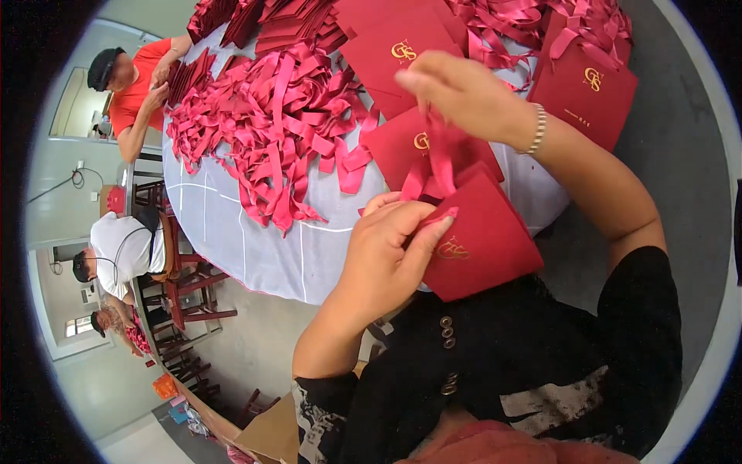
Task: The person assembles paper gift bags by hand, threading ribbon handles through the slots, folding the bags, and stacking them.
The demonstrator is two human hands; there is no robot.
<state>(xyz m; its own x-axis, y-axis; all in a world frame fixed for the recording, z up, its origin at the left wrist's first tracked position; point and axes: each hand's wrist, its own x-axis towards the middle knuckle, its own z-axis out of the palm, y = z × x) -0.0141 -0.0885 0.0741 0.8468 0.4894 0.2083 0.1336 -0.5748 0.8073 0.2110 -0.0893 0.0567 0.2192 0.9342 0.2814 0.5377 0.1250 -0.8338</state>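
Note:
My left hand (pixel 390 251) pinches the top edge of a small dark-red paper bag (pixel 491 240) between thumb and fingers. The bag has a gold emblem and sits tilted in front of my chest. A red satin ribbon (pixel 440 158) rises from the bag's top edge to my right hand (pixel 468 97), which is blurred and closed on it above the bag. A gold bracelet (pixel 539 127) circles my right wrist. Another red bag (pixel 394 147) lies flat just beyond the one I hold, partly covered by the ribbon and my right hand.
A large heap of loose red ribbons (pixel 270 124) spreads over the white-covered round table (pixel 263 259). Stacked red bags (pixel 297 27) lie at the far side, and ribboned bags (pixel 583 97) at the right. A person in orange (pixel 143 85) handles red pieces across the table. Stools (pixel 193 298) stand at left.

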